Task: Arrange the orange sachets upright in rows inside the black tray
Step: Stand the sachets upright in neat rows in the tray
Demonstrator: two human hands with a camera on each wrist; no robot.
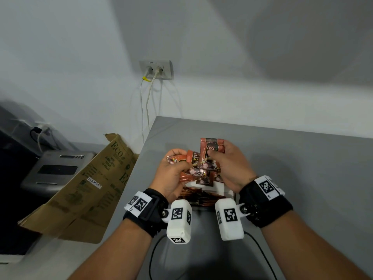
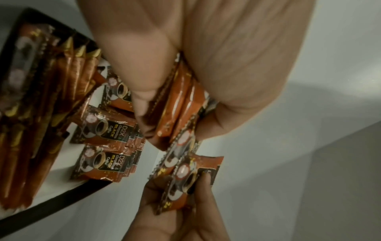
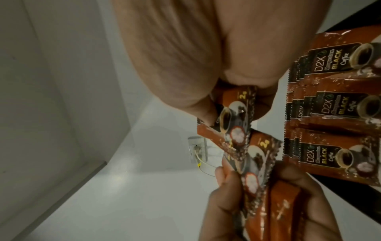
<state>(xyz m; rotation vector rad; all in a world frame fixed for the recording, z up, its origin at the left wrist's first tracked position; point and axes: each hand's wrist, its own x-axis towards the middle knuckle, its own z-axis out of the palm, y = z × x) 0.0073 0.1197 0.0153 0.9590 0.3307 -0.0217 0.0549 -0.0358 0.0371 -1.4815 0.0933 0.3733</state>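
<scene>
Both hands hover over the black tray (image 2: 68, 194), each holding orange "D2X Black Coffee" sachets. My left hand (image 1: 177, 158) grips a small bundle of sachets (image 1: 192, 158) between thumb and fingers; the left wrist view shows the bundle (image 2: 179, 106) edge-on. My right hand (image 1: 216, 154) pinches two sachets (image 1: 212, 147) held upright, touching the left bundle. Inside the tray, rows of sachets (image 3: 329, 106) stand in overlapping stacks on a white floor. Beside them lie long brown stick packs (image 2: 41, 114). In the head view the hands hide most of the tray.
The grey table (image 1: 282, 158) meets a white wall with a socket and cables (image 1: 156, 69). A flattened cardboard box (image 1: 90, 188) leans off the table's left edge, beside a grey device (image 1: 58, 168). A black cable (image 1: 153, 255) loops near the front.
</scene>
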